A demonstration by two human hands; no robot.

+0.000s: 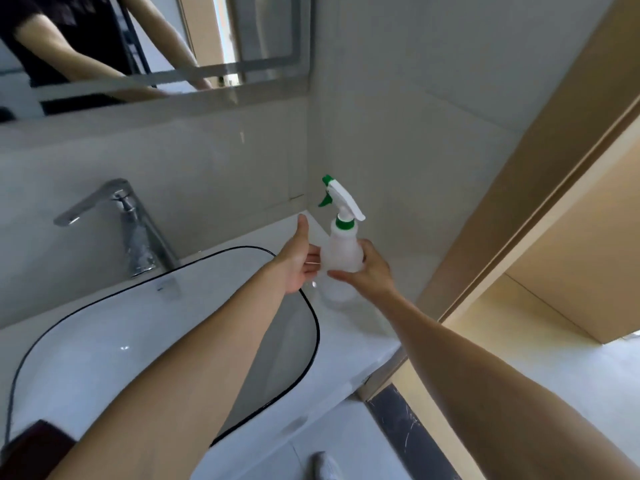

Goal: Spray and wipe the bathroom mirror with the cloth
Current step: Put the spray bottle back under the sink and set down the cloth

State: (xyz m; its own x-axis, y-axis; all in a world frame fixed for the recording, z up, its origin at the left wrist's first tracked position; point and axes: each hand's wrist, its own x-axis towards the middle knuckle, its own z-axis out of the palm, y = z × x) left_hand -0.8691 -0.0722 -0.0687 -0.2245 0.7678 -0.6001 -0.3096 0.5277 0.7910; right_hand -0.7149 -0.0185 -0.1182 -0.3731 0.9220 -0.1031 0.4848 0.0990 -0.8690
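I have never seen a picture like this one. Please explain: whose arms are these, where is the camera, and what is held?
There is no machine here. One wide camera sits on a person's head and looks down, so both arms are that person's own. The right hand grips a spray bottle with a green and white trigger, above the white counter. The left hand is open beside the bottle. To the left are the sink and the faucet. Above is the mirror, which reflects the arms. I see no cloth.
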